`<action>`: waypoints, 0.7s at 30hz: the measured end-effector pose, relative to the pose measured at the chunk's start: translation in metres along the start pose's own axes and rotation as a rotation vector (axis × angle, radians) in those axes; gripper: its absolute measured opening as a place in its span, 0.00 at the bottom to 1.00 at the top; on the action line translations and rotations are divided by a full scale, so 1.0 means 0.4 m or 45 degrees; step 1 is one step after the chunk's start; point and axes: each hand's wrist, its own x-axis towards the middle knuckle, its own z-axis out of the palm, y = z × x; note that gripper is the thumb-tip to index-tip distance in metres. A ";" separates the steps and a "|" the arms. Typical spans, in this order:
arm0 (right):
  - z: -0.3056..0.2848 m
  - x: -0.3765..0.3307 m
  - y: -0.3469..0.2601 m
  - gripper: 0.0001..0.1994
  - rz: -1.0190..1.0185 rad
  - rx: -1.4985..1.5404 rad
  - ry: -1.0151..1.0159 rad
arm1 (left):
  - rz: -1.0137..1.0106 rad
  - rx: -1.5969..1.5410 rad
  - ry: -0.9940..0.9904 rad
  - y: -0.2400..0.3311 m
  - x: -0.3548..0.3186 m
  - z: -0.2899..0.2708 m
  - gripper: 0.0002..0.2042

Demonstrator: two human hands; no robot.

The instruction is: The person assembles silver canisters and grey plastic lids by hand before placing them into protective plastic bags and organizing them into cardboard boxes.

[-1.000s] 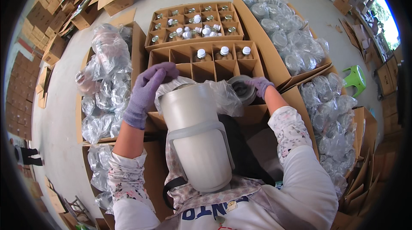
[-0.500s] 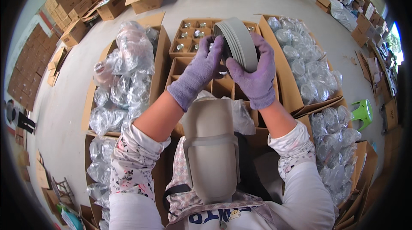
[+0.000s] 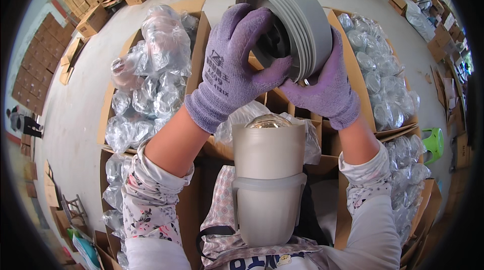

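Note:
A wide round grey threaded cap point(image 3: 297, 23) is raised in front of me, its dark hollow inside turned to the left. My left hand point(image 3: 232, 58), in a purple knit glove, grips its near left rim, with some fingers reaching over the opening. The other side is held by my right hand point(image 3: 327, 88), gloved alike, with its fingers partly hidden behind the cap. Below, a tall grey cylinder point(image 3: 269, 189) with a raised band leans against my lap, and a shiny clear dome point(image 3: 269, 121) shows at its top. Neither hand touches the cylinder.
Open cartons of plastic-wrapped clear pieces point(image 3: 151, 98) stand on my left and others point(image 3: 378, 73) on my right. A divided cardboard box point(image 3: 277, 101) lies ahead, with clear plastic bags point(image 3: 242, 119) at its near edge. A green stool point(image 3: 432, 144) stands at far right.
The cap has come closer and is raised, still in both hands. The grey cylinder now shows its top end with the clear dome. My view has shifted slightly.

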 end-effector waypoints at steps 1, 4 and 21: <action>0.003 0.005 0.004 0.51 -0.063 -0.077 -0.044 | 0.040 0.083 -0.023 -0.007 -0.008 -0.006 0.33; 0.004 0.030 0.046 0.52 0.038 0.023 -0.069 | 0.058 0.180 -0.006 -0.041 -0.020 0.007 0.32; 0.005 0.042 -0.020 0.26 0.838 1.259 0.027 | -1.085 -1.997 0.207 0.126 -0.046 -0.048 0.48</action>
